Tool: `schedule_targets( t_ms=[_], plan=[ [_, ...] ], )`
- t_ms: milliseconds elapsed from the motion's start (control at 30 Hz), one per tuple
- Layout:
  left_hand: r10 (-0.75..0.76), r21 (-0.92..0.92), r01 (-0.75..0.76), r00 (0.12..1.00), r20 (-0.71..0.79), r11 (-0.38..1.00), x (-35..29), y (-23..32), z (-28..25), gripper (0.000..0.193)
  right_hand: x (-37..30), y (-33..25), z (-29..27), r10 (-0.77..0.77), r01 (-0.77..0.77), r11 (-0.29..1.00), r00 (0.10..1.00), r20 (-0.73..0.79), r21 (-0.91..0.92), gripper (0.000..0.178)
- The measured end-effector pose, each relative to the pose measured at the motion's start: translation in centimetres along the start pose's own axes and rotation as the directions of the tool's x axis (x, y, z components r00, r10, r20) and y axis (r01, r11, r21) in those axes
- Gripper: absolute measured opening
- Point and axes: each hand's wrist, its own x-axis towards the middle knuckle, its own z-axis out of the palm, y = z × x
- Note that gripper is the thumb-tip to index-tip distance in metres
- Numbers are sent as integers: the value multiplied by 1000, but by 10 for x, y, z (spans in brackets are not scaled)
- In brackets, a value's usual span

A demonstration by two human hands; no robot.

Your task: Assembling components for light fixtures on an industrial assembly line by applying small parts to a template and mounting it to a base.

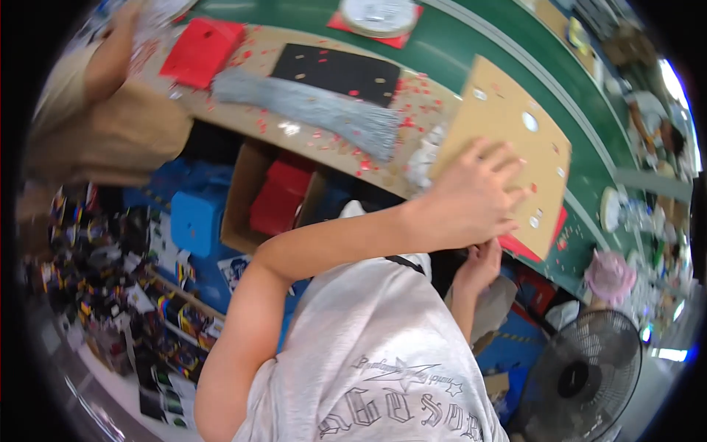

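Observation:
A tan board (508,118) with several cut-out holes lies slanted at the right end of the bench. My left hand (479,190) reaches across and rests on it, fingers spread. Red sheets (524,249) peek out from under the board's near edge. Close to that edge and just below my left wrist, my right hand (479,269) has its fingers drawn together. What they hold, if anything, is hidden. Left of the board, a grey bundled cloth (309,107) lies against a black panel (335,71) with small slots.
Small red scraps litter the worktable (258,118). A red stack (202,53) sits at far left, near another person's arm (110,66). Beyond runs a green conveyor (449,51). Below are a cardboard box (239,195) and blue stool (197,219); a fan (578,379) stands lower right.

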Motion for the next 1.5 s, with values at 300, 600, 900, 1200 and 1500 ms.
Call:
schedule_targets(
  t_ms=[300,600,900,1200,1500],
  plan=[
    [36,1,-37,996,87,999,12,-3,-25,60,-36,-337,-128,-778,688,593,623,78,418,20],
    [8,-133,8,992,123,991,25,-5,-17,50,45,-248,71,-165,937,78,348,923,-340,27],
    [-41,52,24,938,344,998,38,24,-24,49,79,-240,52,-48,985,-57,162,986,-165,50],
    [-51,146,-3,931,361,989,45,35,-21,49,87,-248,50,87,996,-91,14,996,-6,49],
    [-58,158,-1,928,368,987,45,32,-25,47,86,-247,57,170,998,-64,20,985,-9,43]
  ],
)
